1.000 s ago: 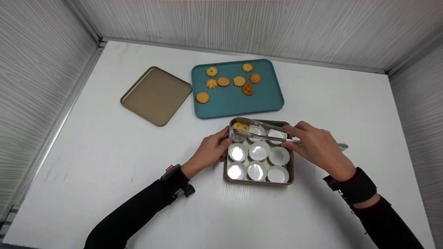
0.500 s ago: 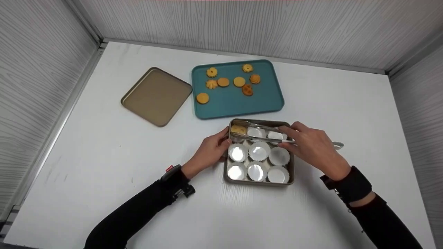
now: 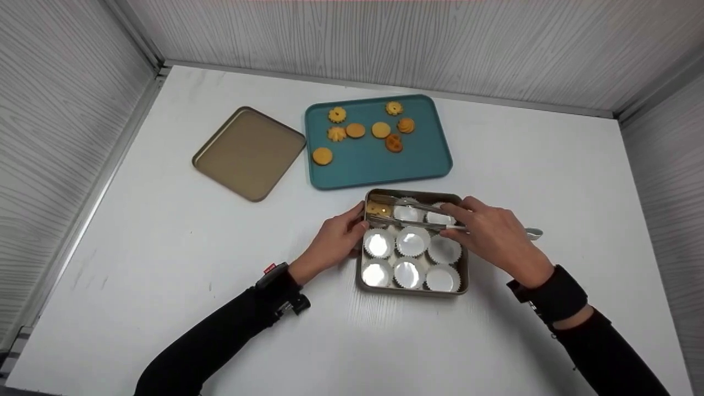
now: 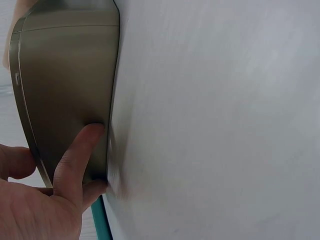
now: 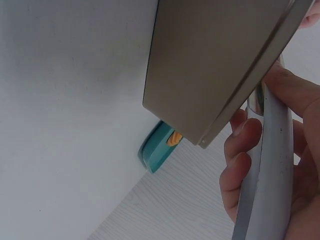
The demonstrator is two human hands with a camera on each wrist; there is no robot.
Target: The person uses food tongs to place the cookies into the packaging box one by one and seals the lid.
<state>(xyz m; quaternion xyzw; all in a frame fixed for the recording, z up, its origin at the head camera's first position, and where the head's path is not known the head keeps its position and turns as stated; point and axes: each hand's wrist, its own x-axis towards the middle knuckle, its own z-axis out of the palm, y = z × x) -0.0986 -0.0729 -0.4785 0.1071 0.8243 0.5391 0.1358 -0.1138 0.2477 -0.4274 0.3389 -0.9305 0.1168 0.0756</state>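
Note:
A bronze-coloured metal tin holds rows of white fluted paper cups. My left hand grips its left side, thumb at the rim and fingers against the outer wall. My right hand holds metal tongs, their handles between thumb and fingers. The two tong arms reach across the tin's far row to the far left cup. In that cup sits a yellow cookie, between the tong tips and partly hidden by them. Whether the tips touch it, I cannot tell.
Behind the tin lies a teal tray with several cookies, among them a pretzel-shaped one and a swirled one. A bronze square lid lies left of the tray, close to its edge. Grey panels bound the table.
My right hand and the tongs have shifted slightly left and lower. The cookie, upright or tilted before, now lies down in the far left cup. My left hand has stayed on the tin.

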